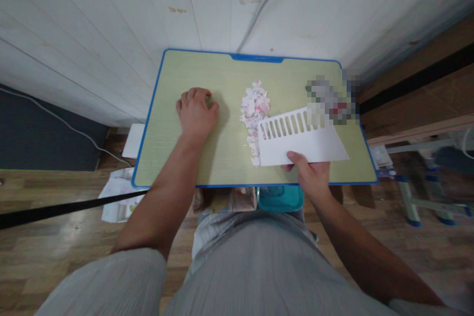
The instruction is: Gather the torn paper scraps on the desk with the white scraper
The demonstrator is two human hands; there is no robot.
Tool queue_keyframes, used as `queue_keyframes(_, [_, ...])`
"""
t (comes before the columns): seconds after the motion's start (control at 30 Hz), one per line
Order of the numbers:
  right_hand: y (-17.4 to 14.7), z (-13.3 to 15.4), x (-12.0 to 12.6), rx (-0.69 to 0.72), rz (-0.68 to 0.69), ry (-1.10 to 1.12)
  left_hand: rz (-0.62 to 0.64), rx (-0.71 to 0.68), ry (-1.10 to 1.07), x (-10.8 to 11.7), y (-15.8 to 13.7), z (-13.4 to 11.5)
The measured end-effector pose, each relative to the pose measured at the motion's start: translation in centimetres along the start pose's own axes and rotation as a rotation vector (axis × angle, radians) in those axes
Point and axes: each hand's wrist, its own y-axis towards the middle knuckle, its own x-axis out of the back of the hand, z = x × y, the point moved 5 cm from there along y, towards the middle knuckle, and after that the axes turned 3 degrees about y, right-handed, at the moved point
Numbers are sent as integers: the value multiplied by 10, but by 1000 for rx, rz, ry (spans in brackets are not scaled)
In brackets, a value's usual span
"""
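My right hand (pixel 313 175) grips a white slotted sheet (pixel 296 145) by its near edge, with the thumb on top. A row of long rounded slots runs along the sheet's far side. The left end of the sheet lies against and partly over a pile of torn paper scraps (pixel 255 103), white with pink marks. To the left of the pile, my left hand (pixel 197 111) rests on the tabletop, fingers curved and thumb apart, with nothing visible in it. Its palm side is hidden.
The scraps lie on a pale green table (pixel 222 158) with a blue rim, set against a white wall. A blurred-out item (pixel 329 98) lies at the far right. Below the front edge are a teal bin (pixel 281 200) and a brown box (pixel 240 200).
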Motion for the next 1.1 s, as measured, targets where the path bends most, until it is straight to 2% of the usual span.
queue_keyframes(0.13, [1,1,0,-17,-30,42,-6,-4,0,0,2,2])
queue_keyframes(0.3, [1,5,-3,-22,-5,91,9,-6,-12,-1,1,1])
queue_keyframes(0.5, [1,4,0,8,-36,67,-12,-22,-22,-3,1,1])
queue_keyframes(0.67, [3,1,0,8,-43,116,31,-29,-37,-5,2,3])
queue_keyframes(0.9, [3,-5,3,103,-159,144,70,-23,106,0,4,-8])
queue_keyframes(1.1, [-15,-10,6,139,-200,195,142,-49,222,5,2,-22])
